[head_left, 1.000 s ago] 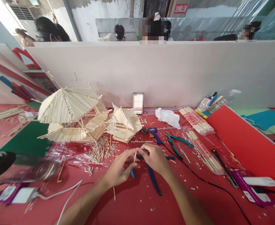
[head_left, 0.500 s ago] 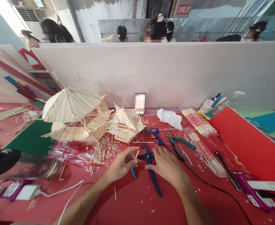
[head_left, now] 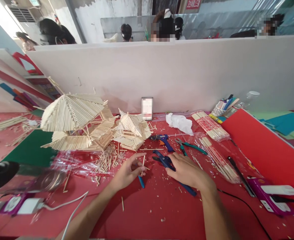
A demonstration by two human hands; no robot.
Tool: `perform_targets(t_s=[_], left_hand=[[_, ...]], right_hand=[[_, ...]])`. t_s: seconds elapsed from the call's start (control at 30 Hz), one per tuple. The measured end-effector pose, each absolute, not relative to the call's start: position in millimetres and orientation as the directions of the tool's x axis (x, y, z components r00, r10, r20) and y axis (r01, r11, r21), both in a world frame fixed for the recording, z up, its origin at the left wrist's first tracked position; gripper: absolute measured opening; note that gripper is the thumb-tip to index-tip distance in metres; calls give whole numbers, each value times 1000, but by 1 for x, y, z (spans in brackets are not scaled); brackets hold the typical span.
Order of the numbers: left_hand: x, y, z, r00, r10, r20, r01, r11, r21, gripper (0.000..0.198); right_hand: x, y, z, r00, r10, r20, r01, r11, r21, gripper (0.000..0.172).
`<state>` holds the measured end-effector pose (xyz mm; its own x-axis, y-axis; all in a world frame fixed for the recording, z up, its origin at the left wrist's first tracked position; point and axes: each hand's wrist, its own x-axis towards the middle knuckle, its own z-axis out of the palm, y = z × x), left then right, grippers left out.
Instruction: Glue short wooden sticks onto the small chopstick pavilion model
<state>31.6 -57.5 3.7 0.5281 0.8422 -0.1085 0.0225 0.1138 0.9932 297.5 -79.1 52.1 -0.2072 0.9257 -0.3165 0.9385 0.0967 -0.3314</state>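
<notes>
Small wooden sticks (head_left: 143, 164) are pinched between the thumb and fingers of my left hand (head_left: 127, 173). A blue pen-like tool (head_left: 141, 182) pokes out below that hand. My right hand (head_left: 187, 168) lies palm down over the dark blue cutter (head_left: 165, 161), its fingers bent around one handle; the other handle sticks out beneath the palm. Behind my hands stand a small stick pavilion (head_left: 129, 130) and, further left, a larger one (head_left: 73, 115). A blue glue gun (head_left: 164, 141) and green-handled pliers (head_left: 194, 147) lie just beyond my right hand.
Cut stick pieces (head_left: 109, 160) and clear plastic wrap (head_left: 74, 163) lie left of centre. Packs of sticks (head_left: 209, 125), a red board (head_left: 267, 153) and a purple power strip (head_left: 269, 196) are at the right. A white partition (head_left: 174, 73) stands behind, with people beyond it.
My right hand has moved slightly right and closed onto the cutter, which has swung round with its handles toward the lower right. The stick in my left hand now points more upright.
</notes>
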Motion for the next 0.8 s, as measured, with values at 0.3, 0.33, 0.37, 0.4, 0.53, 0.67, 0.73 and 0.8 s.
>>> perform_targets(t_s=[0.3, 0.33, 0.37, 0.4, 0.53, 0.67, 0.73, 0.8], left_hand=[[32, -57, 4, 528, 842, -105, 13, 115, 993, 67], [32, -56, 4, 528, 843, -102, 22, 107, 994, 66], [32, -56, 5, 529, 843, -99, 32, 96, 995, 65], [32, -56, 6, 532, 841, -96, 44, 86, 995, 65], [30, -55, 7, 550, 829, -103, 92, 63, 994, 61], [30, -55, 4, 563, 818, -118, 119, 61, 991, 58], [30, -54, 3, 570, 812, -128, 114, 77, 991, 58], [29, -54, 3, 573, 808, -140, 109, 94, 990, 58]], right_hand=[[324, -81, 64, -430, 840, -330, 780, 162, -604, 61], [321, -79, 64, -462, 829, -314, 763, 191, -618, 59], [319, -78, 63, -488, 820, -300, 747, 214, -629, 57], [316, -76, 62, -508, 812, -289, 733, 231, -639, 55], [311, -69, 54, -564, 783, -263, 685, 267, -678, 45], [309, -67, 48, -583, 774, -246, 666, 282, -690, 41], [307, -66, 48, -581, 780, -233, 665, 290, -688, 41], [306, -66, 48, -576, 784, -233, 675, 294, -677, 42]])
